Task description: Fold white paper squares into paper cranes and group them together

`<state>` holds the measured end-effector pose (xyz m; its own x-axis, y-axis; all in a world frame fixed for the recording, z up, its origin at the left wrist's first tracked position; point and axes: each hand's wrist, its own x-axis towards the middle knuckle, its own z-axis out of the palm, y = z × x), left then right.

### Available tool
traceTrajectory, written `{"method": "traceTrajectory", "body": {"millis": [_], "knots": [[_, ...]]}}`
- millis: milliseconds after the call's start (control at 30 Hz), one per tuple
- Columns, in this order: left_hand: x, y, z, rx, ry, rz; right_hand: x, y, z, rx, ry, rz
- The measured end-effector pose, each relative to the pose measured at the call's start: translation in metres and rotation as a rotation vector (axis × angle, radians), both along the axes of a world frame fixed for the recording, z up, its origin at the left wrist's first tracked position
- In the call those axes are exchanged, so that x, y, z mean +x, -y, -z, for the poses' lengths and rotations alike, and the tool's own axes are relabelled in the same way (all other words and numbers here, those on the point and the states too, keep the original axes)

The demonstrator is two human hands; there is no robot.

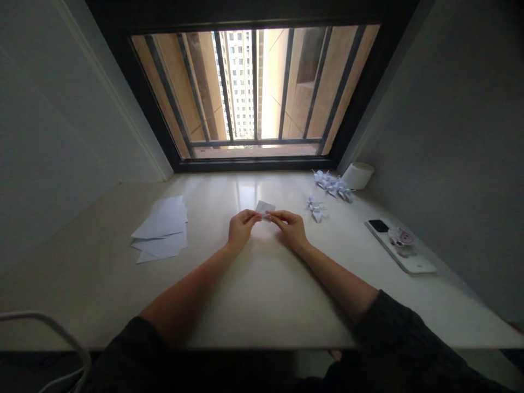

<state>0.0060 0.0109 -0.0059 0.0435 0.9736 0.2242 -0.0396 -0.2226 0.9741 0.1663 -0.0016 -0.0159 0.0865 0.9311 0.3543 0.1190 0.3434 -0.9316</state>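
A small folded piece of white paper (266, 207) is pinched between both hands above the middle of the pale sill. My left hand (242, 225) grips its lower left side between thumb and fingers. On the lower right side, my right hand (291, 225) holds it the same way. The fingertips hide the paper's lower edge, and its exact folds are too small to make out. To the right lie a few folded paper cranes (315, 208), with a larger cluster of paper cranes (333, 185) behind them.
Loose white paper sheets (161, 226) overlap at the left. A white roll (358, 175) stands in the back right corner, and a phone (399, 245) with a round grip lies at the right. A white cable (53, 325) loops at the lower left. A barred window (256, 93) is behind.
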Motion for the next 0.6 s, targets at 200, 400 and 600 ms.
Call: {"method": "traceTrajectory", "body": {"millis": [200,400,600], "knots": [[0.001,0.007,-0.008,-0.007,-0.012,-0.046,-0.006,0.008,-0.008,-0.015,-0.038,0.088],[0.002,0.011,-0.01,-0.027,-0.018,-0.051,-0.01,0.01,-0.009,-0.044,-0.157,0.1],[0.004,0.013,-0.012,0.0,0.058,-0.068,-0.012,0.011,-0.012,-0.099,-0.271,0.062]]}}
